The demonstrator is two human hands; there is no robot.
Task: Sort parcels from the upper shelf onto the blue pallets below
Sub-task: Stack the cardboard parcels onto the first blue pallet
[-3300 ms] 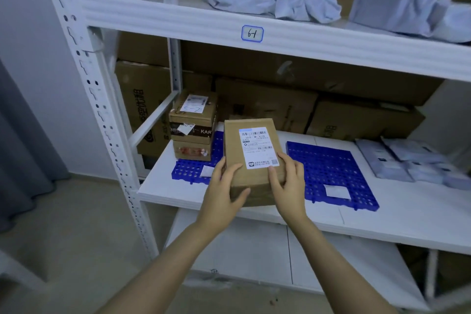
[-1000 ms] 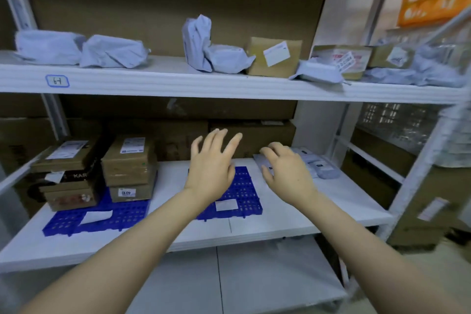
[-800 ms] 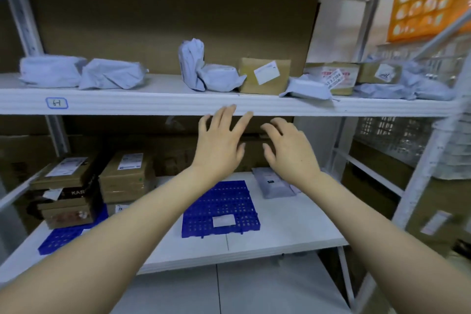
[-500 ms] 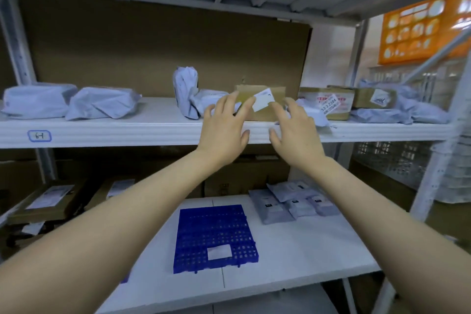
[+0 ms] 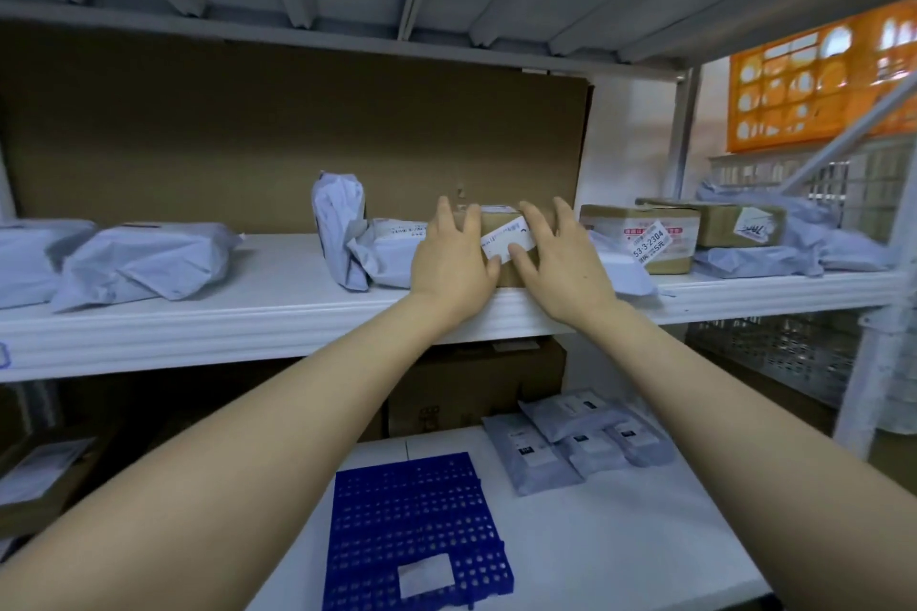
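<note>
Reaching up with both arms now, left hand (image 5: 454, 258) and right hand (image 5: 563, 265) pressing flat, fingers spread, against the small cardboard box (image 5: 506, 238) sitting on the upper shelf (image 5: 278, 313); not clasping it. Blue pallet (image 5: 412, 526) lying below.

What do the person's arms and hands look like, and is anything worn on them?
Both forearms are bare as far as the picture shows: no sleeves, gloves, watch or bracelet. The left hand and right hand show no rings, and the fingernails look short and unpainted.
</note>
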